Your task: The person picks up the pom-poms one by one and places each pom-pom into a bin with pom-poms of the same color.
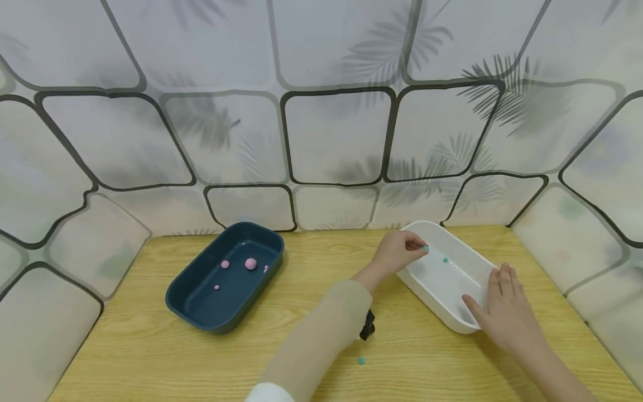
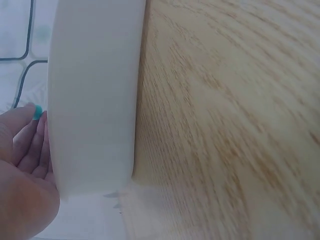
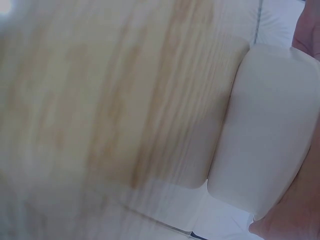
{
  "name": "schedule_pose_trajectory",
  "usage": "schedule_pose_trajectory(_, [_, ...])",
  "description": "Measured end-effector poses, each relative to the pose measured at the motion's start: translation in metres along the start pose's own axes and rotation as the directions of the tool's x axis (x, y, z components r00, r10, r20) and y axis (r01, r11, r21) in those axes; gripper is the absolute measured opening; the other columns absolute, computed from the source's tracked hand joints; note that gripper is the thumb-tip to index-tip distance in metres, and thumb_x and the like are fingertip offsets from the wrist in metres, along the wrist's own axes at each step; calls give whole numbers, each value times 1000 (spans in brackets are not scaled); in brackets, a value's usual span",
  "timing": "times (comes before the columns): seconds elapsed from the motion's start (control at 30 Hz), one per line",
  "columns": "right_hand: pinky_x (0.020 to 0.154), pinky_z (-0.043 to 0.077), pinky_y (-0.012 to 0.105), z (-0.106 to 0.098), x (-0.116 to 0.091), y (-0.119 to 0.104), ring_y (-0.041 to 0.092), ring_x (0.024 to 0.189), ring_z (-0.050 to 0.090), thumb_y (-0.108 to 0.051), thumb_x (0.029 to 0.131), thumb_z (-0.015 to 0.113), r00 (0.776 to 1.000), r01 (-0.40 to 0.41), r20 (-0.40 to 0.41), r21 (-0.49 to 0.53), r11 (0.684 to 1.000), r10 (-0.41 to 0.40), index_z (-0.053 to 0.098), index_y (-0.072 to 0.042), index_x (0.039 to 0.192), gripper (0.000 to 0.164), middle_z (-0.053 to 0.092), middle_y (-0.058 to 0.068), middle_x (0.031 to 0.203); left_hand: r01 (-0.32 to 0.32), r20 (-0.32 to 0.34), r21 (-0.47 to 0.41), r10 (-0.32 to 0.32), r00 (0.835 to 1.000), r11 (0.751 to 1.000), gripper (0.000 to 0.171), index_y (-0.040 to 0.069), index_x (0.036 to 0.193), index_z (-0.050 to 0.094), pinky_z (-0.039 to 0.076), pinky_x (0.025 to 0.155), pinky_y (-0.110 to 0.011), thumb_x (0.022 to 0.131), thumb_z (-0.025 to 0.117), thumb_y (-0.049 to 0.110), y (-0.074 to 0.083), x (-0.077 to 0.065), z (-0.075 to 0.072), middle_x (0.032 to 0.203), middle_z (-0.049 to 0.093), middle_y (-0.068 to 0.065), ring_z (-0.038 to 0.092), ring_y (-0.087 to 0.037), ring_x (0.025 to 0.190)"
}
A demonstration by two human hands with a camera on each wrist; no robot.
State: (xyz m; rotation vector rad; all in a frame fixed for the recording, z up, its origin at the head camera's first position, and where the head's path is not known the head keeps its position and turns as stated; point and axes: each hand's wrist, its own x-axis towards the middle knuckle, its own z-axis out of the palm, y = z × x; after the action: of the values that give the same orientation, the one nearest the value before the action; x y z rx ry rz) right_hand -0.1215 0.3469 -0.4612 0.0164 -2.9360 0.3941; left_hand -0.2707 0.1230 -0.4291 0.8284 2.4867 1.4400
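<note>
Over the far left rim of a white tray (image 1: 454, 287), my left hand (image 1: 394, 254) pinches a small teal ball (image 2: 38, 112) between thumb and fingers. Another teal ball (image 1: 445, 260) lies on the tray floor, just right of those fingertips. My right hand (image 1: 509, 315) rests on the tray's near right end, its fingers extended along the rim and its thumb reaching over the inside. In the right wrist view, the tray's end wall (image 3: 270, 125) hides most of that hand.
A dark blue tray (image 1: 198, 307) at the left contains several pink balls of different sizes, the largest (image 1: 250, 263) near its middle. On the wooden table (image 1: 321, 251), one teal piece (image 1: 361, 361) lies near the front, close to my left forearm. Patterned panels (image 1: 336, 139) enclose the back and sides.
</note>
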Motion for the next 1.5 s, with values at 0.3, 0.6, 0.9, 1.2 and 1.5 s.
schedule_pose_trajectory(0.3, [129, 8, 72, 1, -1, 1, 65, 156, 6, -45, 110, 50, 1000, 7, -8, 0, 1000, -7, 16, 33, 150, 94, 10, 54, 161, 17, 6, 162, -19, 1000, 987, 14, 15, 107, 83, 49, 74, -8, 100, 77, 25, 0, 2, 4, 101, 81, 4, 66, 1, 85])
schedule_pose_trajectory(0.6, [130, 4, 71, 0, -1, 0, 64, 156, 3, -44, 110, 50, 1000, 1, 3, 8, 1000, -1, 14, 32, 151, 94, 8, 53, 162, 38, 1, 213, -39, 999, 976, 14, 17, 108, 83, 48, 74, -8, 100, 77, 26, 2, 3, 5, 101, 80, 6, 66, 1, 85])
schedule_pose_trajectory(0.9, [129, 5, 73, 0, 0, 0, 64, 157, 2, -45, 110, 50, 1000, -6, 11, 2, 1000, 6, 13, 32, 152, 95, 5, 52, 163, 56, -8, 230, -56, 998, 972, 18, 16, 115, 82, 52, 80, -10, 102, 74, 24, 4, 4, 6, 107, 81, 4, 71, -3, 94])
schedule_pose_trajectory(1.2, [129, 5, 72, 0, 0, 0, 63, 157, 2, -46, 111, 49, 1000, -14, 15, 5, 1000, 14, 12, 31, 153, 95, 5, 52, 163, 40, -25, 187, -36, 999, 982, 18, 11, 116, 82, 52, 81, -9, 101, 74, 18, 3, 4, 5, 107, 81, 1, 72, -5, 94])
schedule_pose_trajectory(1.5, [130, 7, 72, 1, -1, 0, 65, 156, 6, -44, 110, 51, 1000, 7, -13, 5, 1000, -7, 15, 32, 151, 94, 10, 54, 161, 4, -17, 87, -3, 1000, 996, 18, 7, 116, 81, 52, 79, -8, 103, 72, 15, -1, 2, 3, 108, 81, -3, 70, -5, 92])
